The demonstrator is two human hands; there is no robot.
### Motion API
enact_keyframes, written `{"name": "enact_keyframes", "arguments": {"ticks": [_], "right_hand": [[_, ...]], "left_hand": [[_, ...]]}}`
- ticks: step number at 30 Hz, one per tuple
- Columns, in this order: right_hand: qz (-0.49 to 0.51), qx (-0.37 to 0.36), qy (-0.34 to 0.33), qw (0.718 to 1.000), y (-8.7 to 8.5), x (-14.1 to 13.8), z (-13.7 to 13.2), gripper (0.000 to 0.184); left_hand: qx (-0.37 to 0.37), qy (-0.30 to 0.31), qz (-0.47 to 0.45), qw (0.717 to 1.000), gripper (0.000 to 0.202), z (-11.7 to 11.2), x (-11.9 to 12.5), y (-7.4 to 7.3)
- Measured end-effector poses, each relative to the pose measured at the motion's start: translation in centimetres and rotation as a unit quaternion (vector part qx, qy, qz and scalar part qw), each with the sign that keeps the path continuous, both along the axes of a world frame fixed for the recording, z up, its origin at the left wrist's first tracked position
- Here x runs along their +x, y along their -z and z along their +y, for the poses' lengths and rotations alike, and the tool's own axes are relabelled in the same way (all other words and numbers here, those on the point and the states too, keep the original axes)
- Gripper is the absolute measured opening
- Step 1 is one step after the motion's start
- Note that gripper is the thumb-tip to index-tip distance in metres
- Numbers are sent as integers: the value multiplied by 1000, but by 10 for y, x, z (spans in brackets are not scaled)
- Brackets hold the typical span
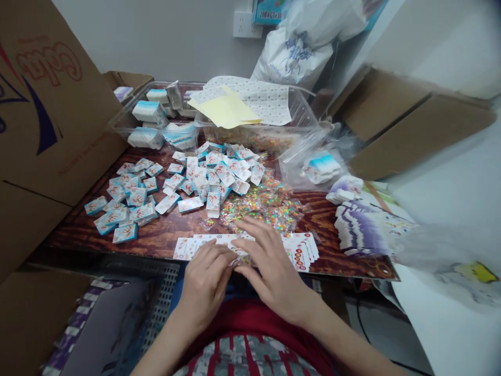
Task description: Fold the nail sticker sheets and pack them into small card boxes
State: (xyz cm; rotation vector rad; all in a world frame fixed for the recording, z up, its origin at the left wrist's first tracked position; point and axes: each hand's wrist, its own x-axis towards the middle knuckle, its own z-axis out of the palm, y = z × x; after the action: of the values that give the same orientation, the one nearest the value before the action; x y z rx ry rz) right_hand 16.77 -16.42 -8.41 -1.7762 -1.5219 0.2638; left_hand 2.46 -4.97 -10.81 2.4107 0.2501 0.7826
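Slips (301,251) beneath left grip (208,274) and right grip (272,269), both curled, cannot tell if either is closed

The table (321,215) has a smooth, glossy wood-grain top. On it lie smooth thin-card boxes (213,201), shiny clear-plastic sachets (262,206) and matt paper strips (303,253). Toward its back stand glossy see-through plastic tubs (118,124); along its left, a matt cardboard carton (58,107); behind it, a crinkled plastic bag (291,55) with a soft sheen.
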Motion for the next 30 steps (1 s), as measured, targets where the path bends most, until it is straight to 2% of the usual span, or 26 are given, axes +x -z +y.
{"name": "enact_keyframes", "arguments": {"ticks": [2, 4, 6, 9, 11, 14, 17, 19, 21, 23, 26, 28, 30], "right_hand": [[-9, -28, 14, 999, 10, 5, -8, 24], [34, -74, 14, 997, 21, 14, -16, 19], [102, -120, 12, 987, 28, 20, -22, 21], [185, -161, 7, 969, 29, 21, -25, 22], [213, -161, 7, 964, 27, 20, -24, 23], [229, -149, -5, 962, 26, 16, -17, 24], [219, -151, -10, 964, 34, 9, -5, 23], [204, -147, 22, 968, 43, 4, 4, 19], [213, -135, 65, 965, 52, 3, 10, 11], [268, -117, 90, 952, 58, 6, 12, 14], [393, -134, 46, 909, 57, 14, 9, 32], [435, -177, -7, 883, 53, 14, 6, 35], [445, -200, -42, 872, 50, 10, 7, 32]], "left_hand": [[-45, 24, 8, 999, 26, 2, -5, -11], [-124, 27, 32, 991, 27, 4, -10, -20], [-201, 1, 55, 978, 27, 6, -14, -25], [-290, -49, 60, 954, 27, 12, -17, -23], [-388, -18, 61, 919, 37, 16, -17, -16], [-534, 27, 51, 844, 48, 16, -9, -1], [-583, 29, 74, 809, 48, 9, 3, 20], [-611, 81, 118, 778, 45, 3, 10, 34], [-636, 96, 140, 752, 39, 1, 13, 45], [-644, 48, 130, 753, 42, 3, 13, 54], [-623, -58, 89, 775, 45, 10, 11, 60], [-572, -105, 68, 810, 46, 13, 9, 58], [-514, -99, 69, 849, 45, 11, 8, 52]]}}
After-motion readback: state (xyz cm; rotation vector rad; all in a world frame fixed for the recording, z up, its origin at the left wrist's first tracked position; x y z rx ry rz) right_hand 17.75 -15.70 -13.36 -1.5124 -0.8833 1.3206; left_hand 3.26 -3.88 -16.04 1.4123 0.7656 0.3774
